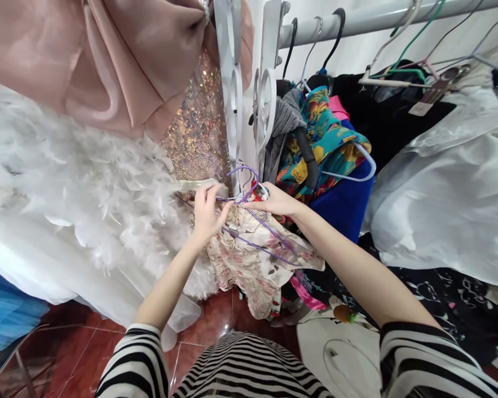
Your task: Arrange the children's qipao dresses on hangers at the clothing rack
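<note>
A purple wire clothes hanger [269, 225] lies across a cream floral garment [243, 265] in the middle of the head view. My left hand [208, 213] is closed near the hanger's neck, its thumb and fingers pinching the left side of the hanger by the garment's upper edge. On the other side, my right hand [276, 199] grips close below the hook, fingertips partly hidden. Both thumbs point toward each other, slightly apart. Something red and white [259, 190] shows beside my right fingers. The garment hangs down in folds below both hands.
White feathery clothing [120, 199] and a pink satin dress [128, 61] fill the left. A white metal rack rail [382, 22] bears hangers and clothes, including a teal floral garment [315, 141]. Below are red floor tiles [211, 309] and a white bag-like item [340, 354].
</note>
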`<state>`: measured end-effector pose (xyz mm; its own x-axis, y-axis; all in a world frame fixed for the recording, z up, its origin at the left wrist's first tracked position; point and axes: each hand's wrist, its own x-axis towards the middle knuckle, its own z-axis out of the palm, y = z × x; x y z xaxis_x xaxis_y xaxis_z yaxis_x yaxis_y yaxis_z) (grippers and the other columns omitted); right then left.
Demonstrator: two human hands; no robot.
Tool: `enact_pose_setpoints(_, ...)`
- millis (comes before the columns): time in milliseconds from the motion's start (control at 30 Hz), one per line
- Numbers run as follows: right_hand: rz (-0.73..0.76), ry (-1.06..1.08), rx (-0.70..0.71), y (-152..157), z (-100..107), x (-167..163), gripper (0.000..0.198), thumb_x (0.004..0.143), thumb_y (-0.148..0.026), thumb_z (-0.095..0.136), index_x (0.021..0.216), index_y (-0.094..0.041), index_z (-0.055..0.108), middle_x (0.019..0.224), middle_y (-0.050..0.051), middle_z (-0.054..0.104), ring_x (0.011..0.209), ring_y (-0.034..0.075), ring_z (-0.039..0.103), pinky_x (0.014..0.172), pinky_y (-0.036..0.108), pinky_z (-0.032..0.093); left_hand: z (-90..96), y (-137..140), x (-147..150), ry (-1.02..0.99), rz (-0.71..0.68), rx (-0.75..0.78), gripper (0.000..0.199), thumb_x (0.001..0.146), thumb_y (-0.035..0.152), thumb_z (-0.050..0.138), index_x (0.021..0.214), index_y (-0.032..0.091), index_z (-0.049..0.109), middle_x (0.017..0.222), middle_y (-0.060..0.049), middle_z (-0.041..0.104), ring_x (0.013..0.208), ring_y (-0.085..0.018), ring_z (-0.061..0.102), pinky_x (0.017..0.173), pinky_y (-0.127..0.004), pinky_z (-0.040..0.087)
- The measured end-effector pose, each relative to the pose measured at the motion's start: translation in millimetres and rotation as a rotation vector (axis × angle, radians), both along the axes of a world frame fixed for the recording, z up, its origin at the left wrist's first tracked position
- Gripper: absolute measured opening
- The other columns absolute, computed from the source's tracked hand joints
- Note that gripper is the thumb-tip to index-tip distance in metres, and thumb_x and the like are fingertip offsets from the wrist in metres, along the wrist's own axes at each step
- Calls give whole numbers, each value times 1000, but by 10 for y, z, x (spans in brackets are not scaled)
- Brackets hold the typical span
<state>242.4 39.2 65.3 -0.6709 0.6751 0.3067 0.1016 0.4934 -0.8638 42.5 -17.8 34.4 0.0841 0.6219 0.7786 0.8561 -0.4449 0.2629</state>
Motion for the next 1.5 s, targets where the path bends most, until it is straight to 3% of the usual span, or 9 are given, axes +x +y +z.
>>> enact_pose_setpoints(67,2,-18,10,82,5,10,53,61,-65,77,67,-18,54,62,-3,49,59,10,42,58,26,42,77,133,-115,222,-36,-98,27,94,38,53,109,18,62,109,-12,68,107,-24,62,92,-37,47)
enact_pose_setpoints(167,-63,-29,30,203,-14,36,54,59,-66,78,68,-19,54,63,-3,50,61,12,44,60,28,44,172,290,-170,489,-46,-312,25,99,34,44,97,20,65,93,-9,70,91,-22,66,80,-32,47)
enact_pose_setpoints(300,-207,-21,50,315,-35,84,56,59,-70,76,65,-20,51,61,-2,48,61,13,44,61,29,42,278,407,-79,570,60,-366,28,100,32,41,92,21,65,86,-8,69,83,-23,66,67,-31,40)
enact_pose_setpoints(567,-321,5,147,349,-24,76,59,65,-75,66,57,-21,45,57,-2,42,58,12,36,54,26,31,426,522,-27,593,79,-391,30,101,31,38,94,22,66,86,-6,70,83,-21,67,61,-30,33)
enact_pose_setpoints(767,-463,8,329,230,-58,17,40,81,-51,57,58,-21,45,56,-1,46,57,13,45,61,27,37,384,600,-30,614,58,-313,28,101,31,40,98,23,67,90,-5,69,84,-20,67,68,-30,37)
enact_pose_setpoints(1000,-611,-34,424,63,-19,2,18,79,-37,57,69,-21,60,65,3,62,63,18,56,63,26,40,423,549,7,604,4,-205,27,99,25,40,103,25,66,89,-6,68,88,-22,63,74,-34,38)
enact_pose_setpoints(1333,-632,3,452,-104,169,35,21,83,-32,53,70,-19,62,67,5,62,64,18,55,63,27,38,611,525,21,534,-74,-177,34,100,26,35,111,26,67,86,-5,66,87,-22,59,79,-35,35)
enact_pose_setpoints(1500,-620,-83,494,3,329,6,19,81,-29,53,71,-17,65,65,4,61,68,19,57,63,26,35,701,617,-15,486,-66,-233,35,101,27,33,111,23,67,91,-5,67,93,-22,61,81,-33,36)
